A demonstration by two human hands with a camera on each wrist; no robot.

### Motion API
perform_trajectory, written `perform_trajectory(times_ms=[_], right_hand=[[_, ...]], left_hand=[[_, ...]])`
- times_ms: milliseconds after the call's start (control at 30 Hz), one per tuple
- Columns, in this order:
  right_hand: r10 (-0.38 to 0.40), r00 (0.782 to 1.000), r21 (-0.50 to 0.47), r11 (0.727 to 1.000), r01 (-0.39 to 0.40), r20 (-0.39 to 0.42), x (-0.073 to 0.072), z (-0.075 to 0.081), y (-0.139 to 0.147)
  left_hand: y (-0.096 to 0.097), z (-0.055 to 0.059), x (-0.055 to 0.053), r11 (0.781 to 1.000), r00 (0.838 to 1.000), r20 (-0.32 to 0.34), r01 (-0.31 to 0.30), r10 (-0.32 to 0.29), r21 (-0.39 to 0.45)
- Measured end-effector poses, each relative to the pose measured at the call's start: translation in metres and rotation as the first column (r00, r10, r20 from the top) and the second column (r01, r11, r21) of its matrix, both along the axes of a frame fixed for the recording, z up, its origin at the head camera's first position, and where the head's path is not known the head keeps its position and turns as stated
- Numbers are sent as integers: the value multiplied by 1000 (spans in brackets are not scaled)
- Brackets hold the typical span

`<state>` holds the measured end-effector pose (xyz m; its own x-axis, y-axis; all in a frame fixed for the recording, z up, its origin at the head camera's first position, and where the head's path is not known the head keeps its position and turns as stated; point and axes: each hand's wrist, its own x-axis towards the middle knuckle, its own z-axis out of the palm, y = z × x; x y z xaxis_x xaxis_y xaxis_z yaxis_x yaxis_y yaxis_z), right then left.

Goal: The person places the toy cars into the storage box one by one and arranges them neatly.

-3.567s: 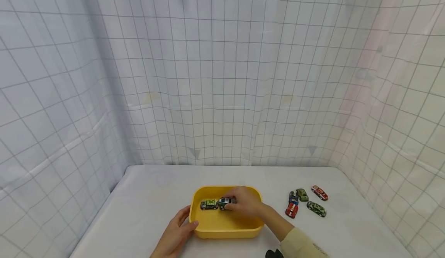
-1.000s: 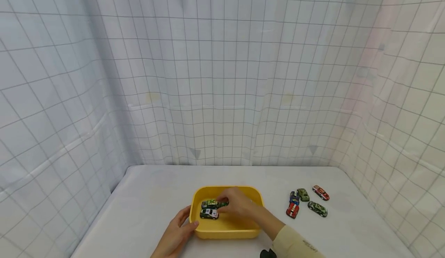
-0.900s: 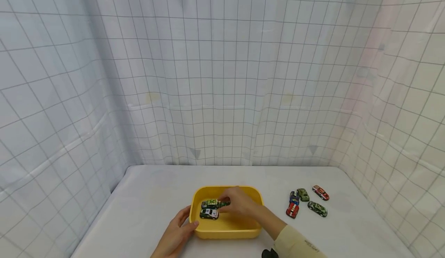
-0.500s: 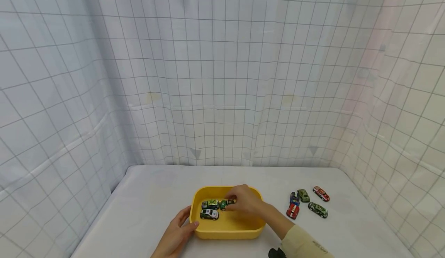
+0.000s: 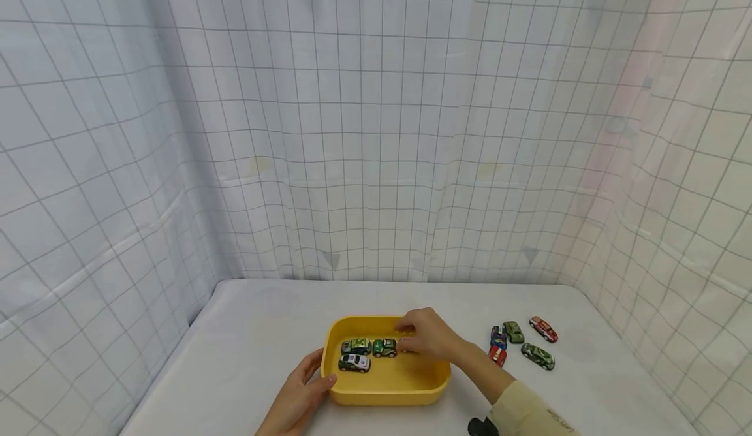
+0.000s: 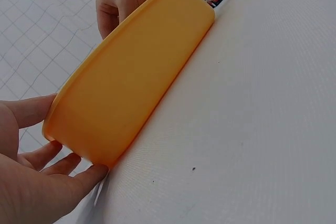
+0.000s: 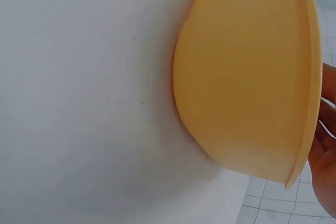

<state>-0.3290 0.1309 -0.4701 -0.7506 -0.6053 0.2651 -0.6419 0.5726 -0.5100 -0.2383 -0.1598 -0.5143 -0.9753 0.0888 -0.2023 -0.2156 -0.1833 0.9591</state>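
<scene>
A shallow yellow plastic tray (image 5: 384, 399) sits on the table. My left hand (image 5: 301, 387) grips its left end, thumb at the rim; in the left wrist view the fingers (image 6: 63, 165) curl against its outer wall. Inside the tray are a lime-green toy car (image 5: 355, 346), a white police-style toy car (image 5: 354, 363) in front of it, and a dark green toy car (image 5: 384, 348) to their right. My right hand (image 5: 431, 335) reaches into the tray's right part, fingers bent down just right of the dark green car. I cannot tell what lies between those fingertips.
To the tray's right on the white table (image 5: 247, 331) lie a blue toy car (image 5: 498, 337), a red one (image 5: 497, 356), an olive one (image 5: 514, 332), a camouflage one (image 5: 537, 356) and a red-orange one (image 5: 543, 329). Gridded white curtains (image 5: 376, 162) enclose the table.
The white police-style car went from the back row to the front left. The dark green car was set beside the lime-green one; my right hand has since moved right, off it.
</scene>
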Motion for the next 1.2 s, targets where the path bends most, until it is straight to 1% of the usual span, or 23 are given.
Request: perform_trajectory(times_ms=[167, 267, 500, 733, 967, 1100, 1200], right_hand=[[-30, 999, 15, 999, 30, -40, -1, 5, 11], [-42, 998, 8, 999, 43, -55, 0, 7, 18], [-66, 994, 1, 998, 67, -86, 1, 6, 39], [-89, 995, -35, 996, 88, -51, 0, 6, 59], [-122, 991, -65, 991, 118, -54, 3, 7, 80], [-153, 987, -60, 987, 150, -57, 3, 7, 92], [-174, 983, -53, 984, 171, -54, 3, 5, 101]], left_hand=[[1, 0, 0, 1000, 1000, -2, -5, 5, -6], [1, 0, 1, 1000, 1000, -3, -8, 8, -15], [2, 1, 1, 1000, 1000, 0, -6, 6, -9], [1, 2, 1, 1000, 1000, 9, -8, 8, -13], [0, 1, 1, 1000, 1000, 15, -11, 12, -24], [0, 2, 1, 1000, 1000, 7, -10, 10, -23], [1, 2, 1, 1000, 1000, 14, -14, 15, -25]])
